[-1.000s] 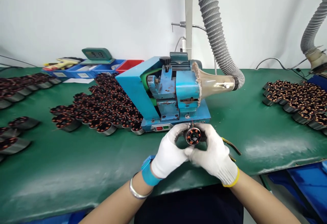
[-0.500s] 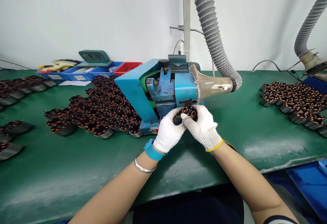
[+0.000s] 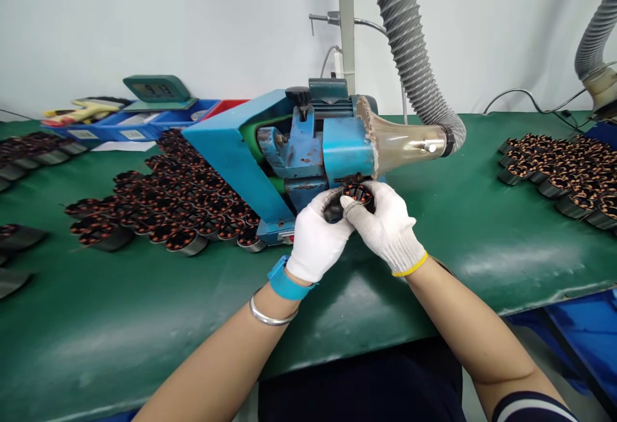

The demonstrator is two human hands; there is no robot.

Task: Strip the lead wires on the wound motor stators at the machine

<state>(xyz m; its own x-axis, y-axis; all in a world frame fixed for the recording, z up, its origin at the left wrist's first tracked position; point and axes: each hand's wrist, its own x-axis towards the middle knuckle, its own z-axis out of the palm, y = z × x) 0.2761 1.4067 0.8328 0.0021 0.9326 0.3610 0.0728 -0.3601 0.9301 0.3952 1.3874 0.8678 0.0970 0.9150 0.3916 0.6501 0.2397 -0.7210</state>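
Between my two gloved hands is a motor stator (image 3: pixel 357 195), a round dark ring with copper-coloured windings facing up. My left hand (image 3: pixel 321 236), in a white glove with a blue band at the wrist, is closed round its left side. My right hand (image 3: pixel 388 223), in a white knit glove with a yellow cuff, grips the right side, its thumb across the near rim. The stator is at the front of a blue belt machine (image 3: pixel 301 152), just below its guard. My fingers hide its lower part, and I cannot tell whether it touches the machine.
Many stators (image 3: pixel 187 200) crowd the green bench (image 3: pixel 193 306) left of the machine, with another group (image 3: pixel 569 175) at right. A clear funnel (image 3: pixel 409 146) joins a grey hose (image 3: pixel 409 43). Behind stand blue bins (image 3: pixel 166 128) and a digital clock (image 3: pixel 157 90).
The camera view has shifted and tilted a little, so the bench items sit differently in the picture. Both hands still hold the stator at the same place by the machine.
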